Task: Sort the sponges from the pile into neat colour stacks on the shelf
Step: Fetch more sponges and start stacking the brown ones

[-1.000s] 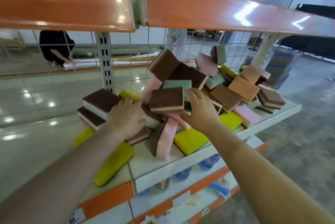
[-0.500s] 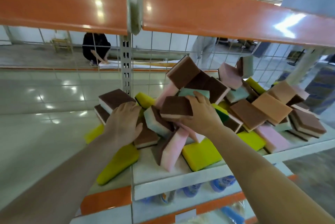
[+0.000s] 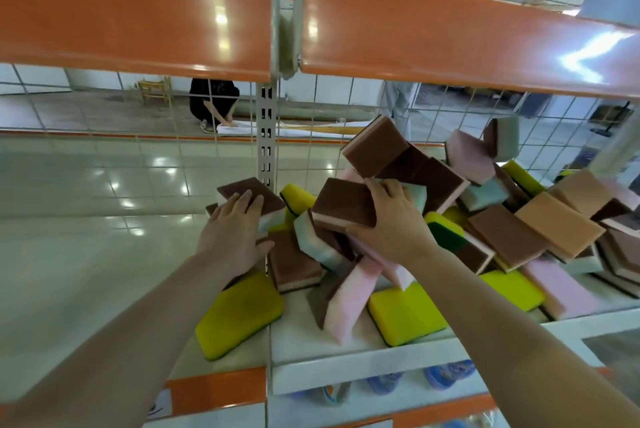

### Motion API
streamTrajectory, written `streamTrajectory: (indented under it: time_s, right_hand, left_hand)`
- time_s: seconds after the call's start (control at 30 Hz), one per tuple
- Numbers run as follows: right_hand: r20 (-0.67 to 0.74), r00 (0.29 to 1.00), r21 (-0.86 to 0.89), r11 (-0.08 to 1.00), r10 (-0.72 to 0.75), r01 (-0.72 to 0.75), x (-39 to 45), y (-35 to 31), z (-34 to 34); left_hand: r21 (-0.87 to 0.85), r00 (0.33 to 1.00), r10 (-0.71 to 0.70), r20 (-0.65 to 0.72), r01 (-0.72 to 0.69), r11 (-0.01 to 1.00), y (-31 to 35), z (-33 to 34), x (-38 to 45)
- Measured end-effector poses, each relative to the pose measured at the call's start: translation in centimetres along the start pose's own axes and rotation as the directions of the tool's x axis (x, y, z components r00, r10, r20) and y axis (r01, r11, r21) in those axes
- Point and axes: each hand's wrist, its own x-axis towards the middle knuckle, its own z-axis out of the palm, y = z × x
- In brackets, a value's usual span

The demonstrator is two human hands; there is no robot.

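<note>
Your right hand (image 3: pixel 394 223) grips a brown-topped sponge (image 3: pixel 343 204); your left hand (image 3: pixel 235 230) rests flat on the small starter stack (image 3: pixel 252 199) at nine o'clock; most of the pile (image 3: pixel 519 219) is unsorted.

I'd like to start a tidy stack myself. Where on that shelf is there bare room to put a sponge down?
The whole left shelf board is bare, left of the stack under the left hand. A small bare strip lies at the front edge between the two flat yellow sponges. From the right hand rightward, the pile is crowded to the back grid.
</note>
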Motion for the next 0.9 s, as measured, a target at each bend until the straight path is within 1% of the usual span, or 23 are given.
streamTrajectory:
  time_s: [0.23, 0.37, 0.53, 0.67, 0.8, 0.9]
  right_hand:
    - [0.003, 1.000, -0.012, 1.000, -0.012, 0.012, 0.1, -0.9, 0.4]
    - [0.013, 1.000, 0.000, 1.000, 0.005, -0.005, 0.1, -1.0, 0.3]
    - [0.016, 1.000, 0.000, 1.000, 0.020, -0.020, 0.1, -1.3, 0.6]
    - [0.033, 0.999, -0.005, 0.999, 0.043, -0.042, 0.1, -1.5, 1.0]
    - [0.044, 0.997, -0.001, 0.998, 0.070, -0.070, -0.1, -1.6, 1.3]
    - [0.033, 0.997, 0.008, 0.997, 0.075, -0.076, -0.3, -1.7, 1.4]
  left_hand:
    - [-0.050, 0.997, -0.027, -0.072, 0.023, 0.998, -0.1, -0.2, 0.9]
    - [-0.039, 0.997, -0.047, -0.059, 0.044, 0.998, -0.5, -0.4, 1.2]
    - [0.010, 0.999, -0.036, -0.021, 0.037, 0.999, -0.9, -0.6, 1.4]
    - [0.019, 0.999, -0.039, 0.003, 0.039, 0.999, -1.1, -0.8, 1.3]
    - [0.029, 1.000, -0.009, -0.017, 0.009, 1.000, -1.4, -0.9, 1.0]
    - [0.017, 0.998, -0.024, -0.065, 0.025, 1.000, -1.8, -1.1, 0.8]
